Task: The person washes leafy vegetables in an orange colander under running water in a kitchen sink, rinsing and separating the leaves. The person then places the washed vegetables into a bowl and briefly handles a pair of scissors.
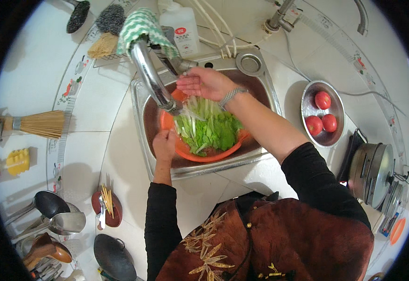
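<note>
Green leafy vegetables with pale stems [213, 131] fill an orange plastic basin [204, 158] that sits in the sink [260, 87]. Water runs onto them from the chrome faucet [151, 77], which has a green-and-white checked cloth [142, 26] draped over its top. My left hand [164, 143] is closed on the basin's left rim, its fingertips partly hidden. Beyond the basin, over its far edge, my right hand [204, 83] is held palm up near the faucet's base, fingers extended, with nothing in it.
On the right stands a metal bowl [306, 105] with three tomatoes [314, 125], and a steamer pot [362, 172] beyond. A bottle [181, 30] and hoses [213, 24] are behind the sink. At left are a utensil holder [115, 214], a wok [115, 256] and hanging ladles [51, 204].
</note>
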